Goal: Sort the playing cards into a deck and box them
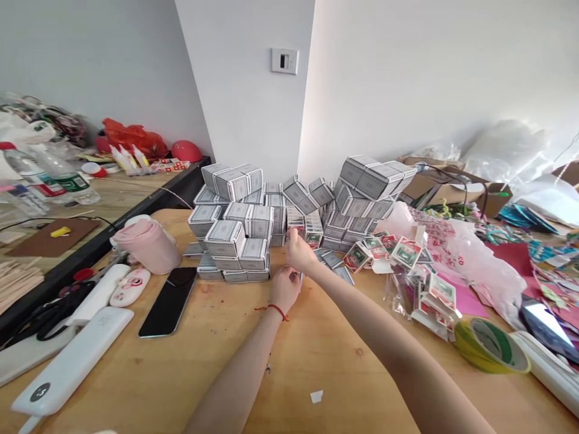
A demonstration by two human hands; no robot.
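A heap of several small grey patterned boxes (235,238) is stacked at the back of the wooden table (289,355). My right hand (301,253) reaches into the gap in the heap, its fingers pinched on a small box with a red and green label (296,223). My left hand (284,289), with a red string on the wrist, rests just below it, fingers curled; what they hold is hidden. Loose red and green labelled boxes (382,250) lie to the right of the heap.
A black phone (169,301), a pink cloth roll (147,244), white power banks (72,361) and scissors lie at the left. A green tape roll (491,343), plastic bags (456,247) and coloured paper crowd the right. Bottles (54,175) stand on a side table.
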